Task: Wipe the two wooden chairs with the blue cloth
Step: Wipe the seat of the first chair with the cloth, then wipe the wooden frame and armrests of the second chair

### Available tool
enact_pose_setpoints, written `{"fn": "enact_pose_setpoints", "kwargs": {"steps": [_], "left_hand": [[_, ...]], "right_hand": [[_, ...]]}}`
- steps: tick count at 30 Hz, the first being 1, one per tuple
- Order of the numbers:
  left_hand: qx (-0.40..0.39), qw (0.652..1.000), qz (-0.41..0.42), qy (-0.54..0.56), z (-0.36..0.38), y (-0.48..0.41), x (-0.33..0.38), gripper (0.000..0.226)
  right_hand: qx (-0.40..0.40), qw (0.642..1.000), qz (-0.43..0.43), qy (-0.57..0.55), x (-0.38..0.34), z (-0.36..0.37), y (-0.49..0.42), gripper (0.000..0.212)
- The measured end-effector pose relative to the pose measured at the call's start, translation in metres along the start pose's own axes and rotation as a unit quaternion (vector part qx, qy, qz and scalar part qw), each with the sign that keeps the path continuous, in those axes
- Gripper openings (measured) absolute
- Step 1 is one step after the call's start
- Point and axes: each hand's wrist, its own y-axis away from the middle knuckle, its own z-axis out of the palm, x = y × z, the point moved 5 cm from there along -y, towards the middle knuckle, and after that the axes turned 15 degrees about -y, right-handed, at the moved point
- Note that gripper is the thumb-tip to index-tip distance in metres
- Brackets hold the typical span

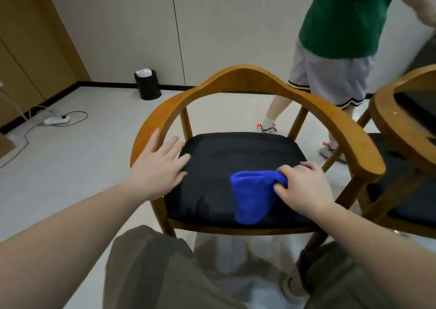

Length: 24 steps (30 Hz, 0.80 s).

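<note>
From the head view, the right hand (pixel 304 186) is curled round one bunched end of the blue cloth (pixel 253 197), thumb and fingers pinching it. The rest of the cloth spreads out to the left of that hand and trails down toward the front edge of the black seat cushion (pixel 224 164), lying flat on it. The cushion belongs to the nearer wooden chair (pixel 245 75), whose curved back rail arcs above and beyond both hands. Its right armrest ends just to the right of the right hand.

The left hand (pixel 160 169) is open, fingers straight and spread, holding nothing. Its fingertips rest on the left edge of the cushion, and the thumb points up beside the left armrest (whether it touches the wood is hard to tell). The two hands are well apart, with bare cushion between them.

To the right of the right hand, past the armrest, stands the second wooden chair (pixel 379 115), only partly in frame and blurred, with a dark seat of its own. Beyond the chairs another person (pixel 342 20) in a green top and pale shorts stands on the light floor (pixel 70 167). Far beyond the left hand a black bin (pixel 148 85) sits by the wall, and a white power strip (pixel 56 119) with its cable lies on the floor further left.
</note>
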Motion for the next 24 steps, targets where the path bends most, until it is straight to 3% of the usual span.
{"fn": "enact_pose_setpoints", "kwargs": {"steps": [5,10,19,24], "left_hand": [[-0.016,0.999,0.028,-0.036,0.012,0.005,-0.008,0.063],[-0.003,0.996,0.076,-0.054,-0.004,-0.026,0.011,0.059],[-0.007,0.996,0.086,-0.019,0.007,-0.036,0.006,0.056],[-0.024,0.997,0.047,0.051,0.009,-0.066,0.004,0.055]], "right_hand": [[-0.013,0.994,-0.045,0.097,0.063,-0.045,0.001,0.028],[-0.054,0.983,-0.062,0.167,0.086,-0.043,-0.006,0.029],[-0.097,0.975,-0.069,0.189,0.100,-0.033,-0.022,0.038],[-0.085,0.983,-0.075,0.142,0.077,-0.030,-0.054,0.022]]}}
